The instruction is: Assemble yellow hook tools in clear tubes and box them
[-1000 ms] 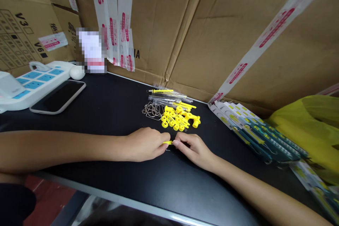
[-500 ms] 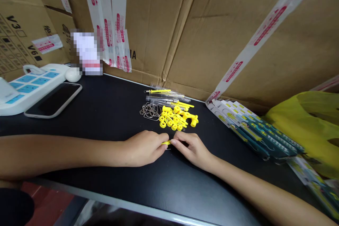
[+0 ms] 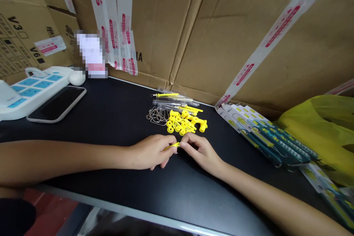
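Observation:
Between thumb and fingers, my left hand (image 3: pixel 155 150) grips a small yellow plastic piece (image 3: pixel 173 145), its end poking out to the right. My right hand (image 3: pixel 199 151) is pinched closed at that end; what sits between its fingertips is too small to name. Just beyond both hands lies a pile of yellow plastic parts (image 3: pixel 182 121), rings and levers among them. Bent metal wires (image 3: pixel 157 115) lie in a tangle left of the pile. Behind it are clear plastic tubes (image 3: pixel 174 100) with yellow and metal rods.
Carded packages (image 3: pixel 257 132) are stacked at the right, beside a yellow plastic bag (image 3: pixel 318 129). A phone (image 3: pixel 56 105) and a white power strip (image 3: pixel 35 86) lie at the left. Large cardboard boxes (image 3: pixel 235 37) wall off the back of the black table (image 3: pixel 155 199).
Both hands have risen slightly in view, toward the pile. The left hand has turned, so more of the yellow piece shows and its lower fingers have come into sight.

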`<state>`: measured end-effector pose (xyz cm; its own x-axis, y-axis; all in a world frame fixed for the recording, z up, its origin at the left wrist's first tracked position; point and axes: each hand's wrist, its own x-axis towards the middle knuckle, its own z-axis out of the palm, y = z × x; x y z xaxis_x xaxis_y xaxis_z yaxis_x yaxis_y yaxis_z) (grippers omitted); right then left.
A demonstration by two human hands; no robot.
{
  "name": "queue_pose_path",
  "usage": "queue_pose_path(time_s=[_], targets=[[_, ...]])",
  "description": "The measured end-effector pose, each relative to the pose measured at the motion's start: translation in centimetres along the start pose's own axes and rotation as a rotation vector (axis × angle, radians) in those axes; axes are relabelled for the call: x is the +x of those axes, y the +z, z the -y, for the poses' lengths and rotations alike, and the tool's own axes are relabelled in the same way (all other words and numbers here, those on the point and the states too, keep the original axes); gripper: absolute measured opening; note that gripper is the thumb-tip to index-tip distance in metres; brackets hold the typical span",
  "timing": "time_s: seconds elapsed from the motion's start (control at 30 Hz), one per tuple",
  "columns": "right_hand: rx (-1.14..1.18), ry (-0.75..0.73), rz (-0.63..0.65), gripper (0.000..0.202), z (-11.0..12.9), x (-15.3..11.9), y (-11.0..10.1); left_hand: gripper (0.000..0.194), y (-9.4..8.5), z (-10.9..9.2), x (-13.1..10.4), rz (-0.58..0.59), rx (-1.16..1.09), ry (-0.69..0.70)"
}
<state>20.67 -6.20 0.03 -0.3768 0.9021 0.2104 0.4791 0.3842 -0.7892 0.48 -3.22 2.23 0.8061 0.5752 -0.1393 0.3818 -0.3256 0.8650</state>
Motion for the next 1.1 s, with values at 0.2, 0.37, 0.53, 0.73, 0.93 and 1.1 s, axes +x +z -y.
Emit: queue_pose_path(time_s=[0.2, 0.37, 0.53, 0.73, 0.93, 1.1], targets=[[0.054, 0.012, 0.017, 0.02, -0.04, -0.2, -0.18, 0.025, -0.13, 0.05, 0.03, 0.002, -0.039, -0.021], [0.072, -0.012, 0.008, 0.022, 0.03, -0.29, -0.25, 0.024, -0.36, -0.07, 0.11, 0.039, -0.036, -0.035], [0.053, -0.041, -0.013, 0.022, -0.05, -0.35, -0.21, 0.023, -0.7, -0.4, 0.12, 0.084, -0.017, -0.066], [0.033, -0.025, 0.016, 0.023, -0.27, -0.23, -0.22, 0.029, -0.62, -0.49, 0.01, 0.072, 0.035, -0.06], [-0.021, -0.041, 0.002, 0.027, -0.32, -0.18, -0.28, 0.034, -0.57, -0.45, 0.03, 0.061, 0.018, -0.054], [-0.01, -0.062, -0.011, 0.026, -0.4, -0.12, -0.23, 0.033, -0.59, -0.44, 0.03, 0.035, -0.026, -0.064]])
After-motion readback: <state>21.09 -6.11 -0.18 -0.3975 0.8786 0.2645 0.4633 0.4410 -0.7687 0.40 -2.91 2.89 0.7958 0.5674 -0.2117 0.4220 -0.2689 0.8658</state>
